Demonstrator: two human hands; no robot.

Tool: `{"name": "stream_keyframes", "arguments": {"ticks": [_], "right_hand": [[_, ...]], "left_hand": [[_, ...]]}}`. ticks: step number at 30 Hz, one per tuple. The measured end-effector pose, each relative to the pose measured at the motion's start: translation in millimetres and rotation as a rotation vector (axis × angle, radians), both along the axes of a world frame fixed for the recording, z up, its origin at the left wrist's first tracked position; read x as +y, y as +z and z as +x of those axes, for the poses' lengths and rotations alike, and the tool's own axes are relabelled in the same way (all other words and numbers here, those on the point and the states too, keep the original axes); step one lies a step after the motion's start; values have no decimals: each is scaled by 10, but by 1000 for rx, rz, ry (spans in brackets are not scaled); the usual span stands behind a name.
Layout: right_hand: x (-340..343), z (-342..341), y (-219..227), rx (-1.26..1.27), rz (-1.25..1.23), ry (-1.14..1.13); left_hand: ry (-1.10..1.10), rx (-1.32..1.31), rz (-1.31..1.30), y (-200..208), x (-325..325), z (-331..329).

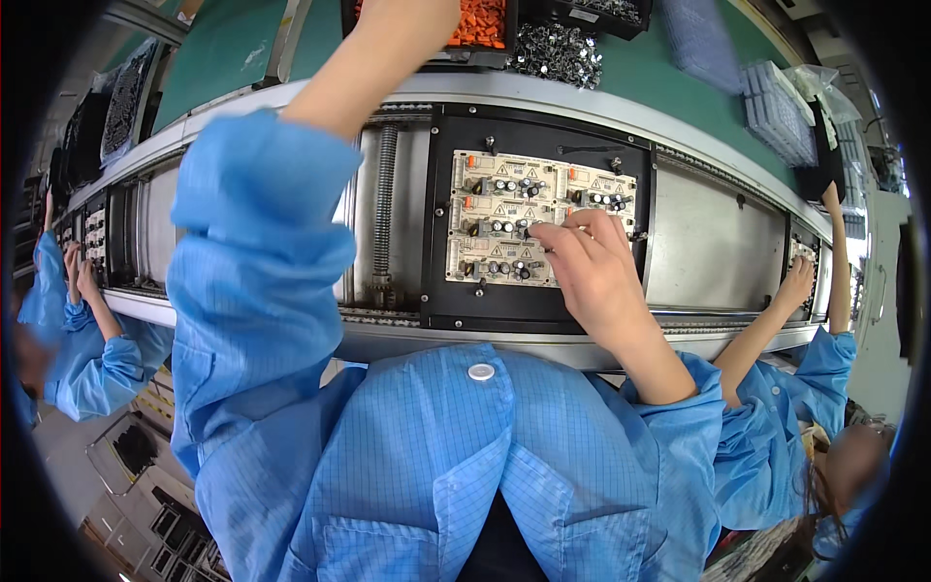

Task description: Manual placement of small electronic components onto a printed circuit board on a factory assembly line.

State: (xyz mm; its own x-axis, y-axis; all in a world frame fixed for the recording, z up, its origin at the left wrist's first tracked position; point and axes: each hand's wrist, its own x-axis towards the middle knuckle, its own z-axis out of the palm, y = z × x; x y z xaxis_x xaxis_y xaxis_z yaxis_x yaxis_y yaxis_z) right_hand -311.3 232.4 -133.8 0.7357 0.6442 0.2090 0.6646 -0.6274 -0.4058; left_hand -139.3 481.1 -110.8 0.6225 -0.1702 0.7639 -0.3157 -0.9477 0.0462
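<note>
A cream panel of circuit boards, fitted with capacitors and small orange parts, lies in a black carrier frame in front of me. Over its middle bends my right hand, thumb and fingertips pinched together at a capacitor row. What they hold, if anything, is too small to make out. My left arm stretches far forward across the line. At the upper edge my left hand is beside a black bin of orange parts; its fingers are out of the picture.
Shiny metal parts lie in a heap right of the orange bin. Clear plastic trays stand farther right on the green bench. A conveyor rail runs past the carrier. Co-workers in blue sit at left and right, their hands at other boards.
</note>
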Motion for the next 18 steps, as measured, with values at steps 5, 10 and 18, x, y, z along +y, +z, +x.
{"name": "stream_keyframes", "arguments": {"ticks": [5, 10, 18], "right_hand": [[99, -25, 65, -53, -87, 32], [160, -45, 109, -145, -192, 56], [116, -44, 86, -90, -93, -39]], "left_hand": [[7, 219, 125, -215, 333, 533], [72, 347, 30, -153, 260, 569], [-187, 518, -439, 456, 156, -154]]}}
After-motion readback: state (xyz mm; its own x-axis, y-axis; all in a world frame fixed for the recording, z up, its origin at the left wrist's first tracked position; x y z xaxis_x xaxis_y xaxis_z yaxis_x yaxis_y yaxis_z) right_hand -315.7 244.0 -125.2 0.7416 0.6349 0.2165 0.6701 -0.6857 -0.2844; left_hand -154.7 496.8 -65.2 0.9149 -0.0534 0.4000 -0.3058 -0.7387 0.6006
